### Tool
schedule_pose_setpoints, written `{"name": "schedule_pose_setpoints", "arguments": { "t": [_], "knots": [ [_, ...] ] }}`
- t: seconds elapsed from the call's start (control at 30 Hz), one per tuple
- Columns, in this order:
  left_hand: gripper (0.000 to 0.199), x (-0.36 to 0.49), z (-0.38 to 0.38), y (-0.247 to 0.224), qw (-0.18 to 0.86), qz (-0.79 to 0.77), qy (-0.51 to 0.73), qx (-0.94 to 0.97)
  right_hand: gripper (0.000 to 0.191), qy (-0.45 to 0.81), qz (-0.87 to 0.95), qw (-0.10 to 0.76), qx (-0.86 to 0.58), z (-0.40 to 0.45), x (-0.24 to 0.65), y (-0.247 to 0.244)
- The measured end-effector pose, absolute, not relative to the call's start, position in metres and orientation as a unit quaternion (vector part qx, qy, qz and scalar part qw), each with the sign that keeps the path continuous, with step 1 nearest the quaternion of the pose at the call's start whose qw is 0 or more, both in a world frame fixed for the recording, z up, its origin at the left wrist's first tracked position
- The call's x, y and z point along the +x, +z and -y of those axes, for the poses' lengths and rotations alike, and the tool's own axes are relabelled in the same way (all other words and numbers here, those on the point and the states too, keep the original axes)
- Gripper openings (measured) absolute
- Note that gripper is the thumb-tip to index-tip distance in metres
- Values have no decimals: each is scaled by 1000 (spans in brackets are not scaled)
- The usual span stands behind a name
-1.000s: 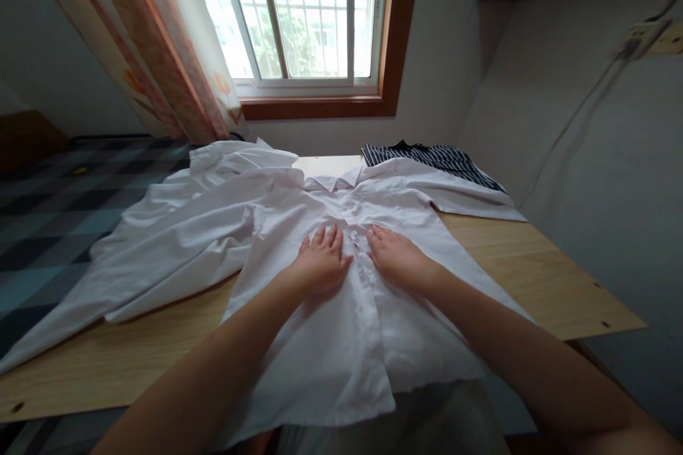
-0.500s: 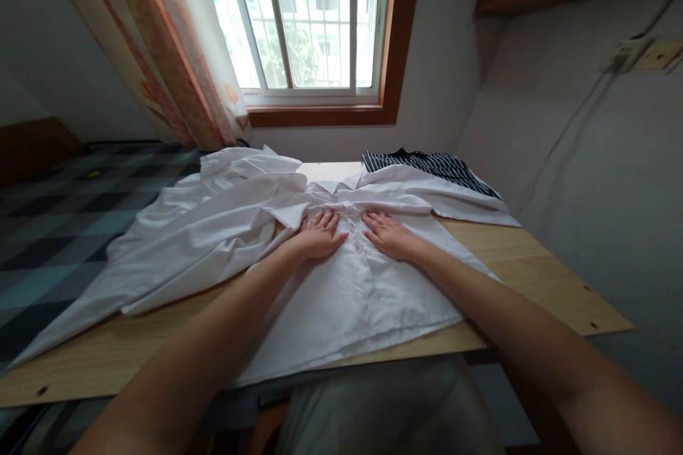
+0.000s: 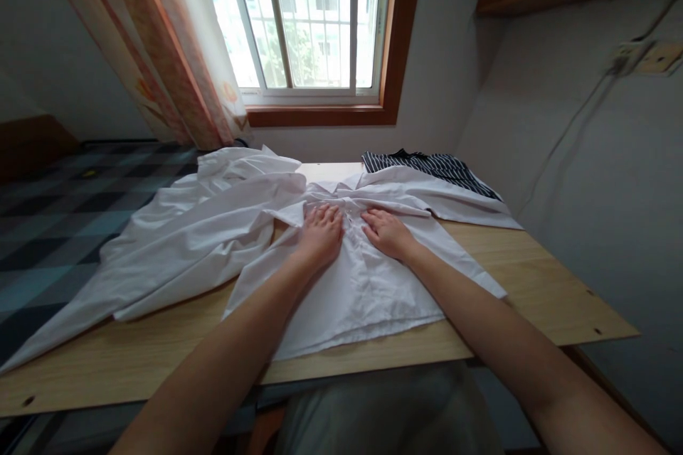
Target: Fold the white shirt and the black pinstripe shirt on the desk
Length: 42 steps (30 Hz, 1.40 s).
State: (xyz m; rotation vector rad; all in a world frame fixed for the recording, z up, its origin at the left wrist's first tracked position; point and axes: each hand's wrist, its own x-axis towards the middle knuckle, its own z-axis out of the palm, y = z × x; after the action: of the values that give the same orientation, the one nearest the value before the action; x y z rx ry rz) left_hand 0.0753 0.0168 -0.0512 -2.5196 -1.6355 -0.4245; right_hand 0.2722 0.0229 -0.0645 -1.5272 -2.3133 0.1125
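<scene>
A white button-front shirt (image 3: 352,298) lies spread over a wooden board, its hem toward me and its collar toward the window. My left hand (image 3: 321,227) rests flat on the left side of the shirt front, fingers stretched out. Across the button line, my right hand (image 3: 387,231) lies on the other side, its fingers also extended. Neither hand grips anything. The fabric is wrinkled around the buttons, and one sleeve reaches out to the right. More white cloth (image 3: 197,242) lies heaped on the left, partly on the board.
The wooden board (image 3: 544,291) extends beyond the shirt on the right. A black-and-white striped garment (image 3: 432,167) sits at its far right. A checked bedspread (image 3: 48,227) is on the left, under a curtain (image 3: 176,50). The window (image 3: 314,28) is straight ahead.
My left hand has turned so its fingers point more forward, and its forearm has swung right. The shirt's lower hem has shifted slightly away from me. My right hand has barely moved.
</scene>
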Motion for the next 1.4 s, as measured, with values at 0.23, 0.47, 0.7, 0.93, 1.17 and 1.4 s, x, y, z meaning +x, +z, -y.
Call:
{"name": "schedule_pose_setpoints", "arguments": {
  "t": [0.23, 0.47, 0.7, 0.93, 1.17, 1.4],
  "knots": [
    [37, 78, -15, -55, -21, 462, -180, -868, 25, -4, 835, 238, -496, -11, 278, -51],
    [38, 73, -23, -66, -44, 448, -205, -869, 20, 85, 834, 253, -483, 1, 279, -36],
    [35, 73, -21, -61, -74, 439, -217, -869, 20, 193, 807, 235, -506, 11, 265, -42],
    [32, 73, -20, -59, -67, 431, -204, -876, 11, 228, 779, 249, -528, 7, 267, -44],
    [27, 74, -16, -54, -86, 419, -210, -879, 17, 404, 727, 272, -483, 3, 283, -36],
    [25, 77, -11, -50, -109, 401, -221, -882, 17, 495, 670, 279, -477, 1, 290, -31]
  ]
}}
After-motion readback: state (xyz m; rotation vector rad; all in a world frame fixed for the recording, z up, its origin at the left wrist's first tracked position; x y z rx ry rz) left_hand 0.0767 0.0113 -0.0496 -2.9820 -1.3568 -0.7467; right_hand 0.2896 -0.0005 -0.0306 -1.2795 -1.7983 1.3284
